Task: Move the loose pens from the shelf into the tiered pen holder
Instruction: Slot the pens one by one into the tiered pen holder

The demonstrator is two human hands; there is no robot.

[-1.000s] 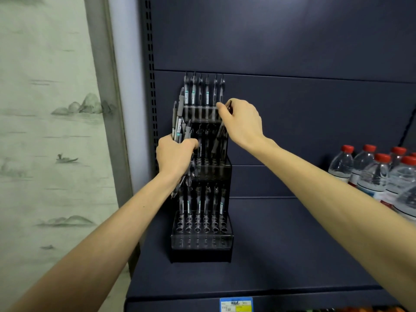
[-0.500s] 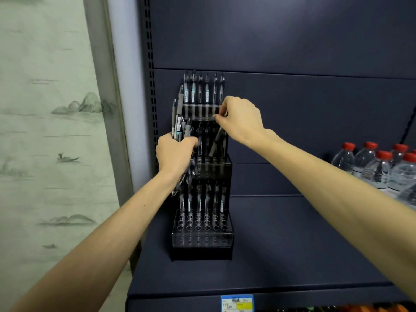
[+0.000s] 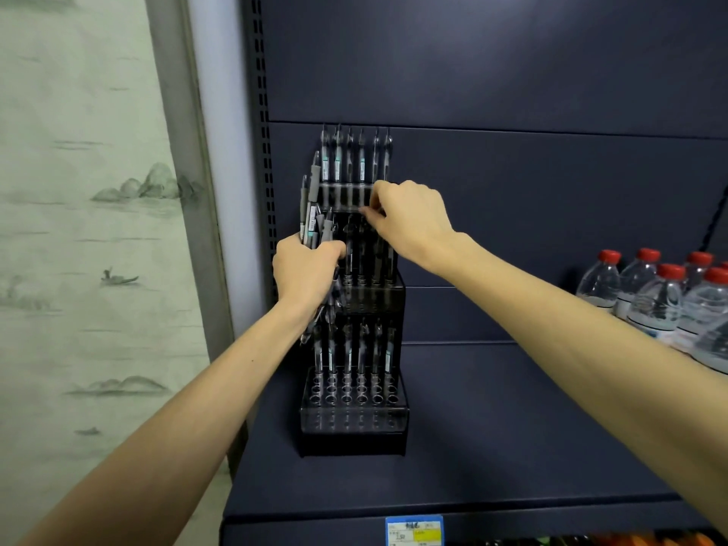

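Observation:
A black three-tiered pen holder (image 3: 352, 421) stands on the dark shelf (image 3: 492, 427) against its left upright. Rows of grey pens stand in its top (image 3: 348, 159), middle and bottom tiers. My left hand (image 3: 305, 271) grips a bundle of loose pens (image 3: 313, 208) upright beside the holder's left side. My right hand (image 3: 409, 220) is at the front of the top tier, its fingertips pinching the top of a pen that stands in the middle tier. Most of that pen is hidden behind my hand.
Several water bottles with red caps (image 3: 662, 297) stand at the shelf's right. A price label (image 3: 413, 530) sits on the shelf's front edge. A wall with a painted landscape (image 3: 86, 230) lies to the left. Several front holes in the bottom tier hold nothing.
My right hand has shifted left and a little down along the top tier's front. The slanted pen it held now stands nearly upright in the middle tier. My left hand has stayed put.

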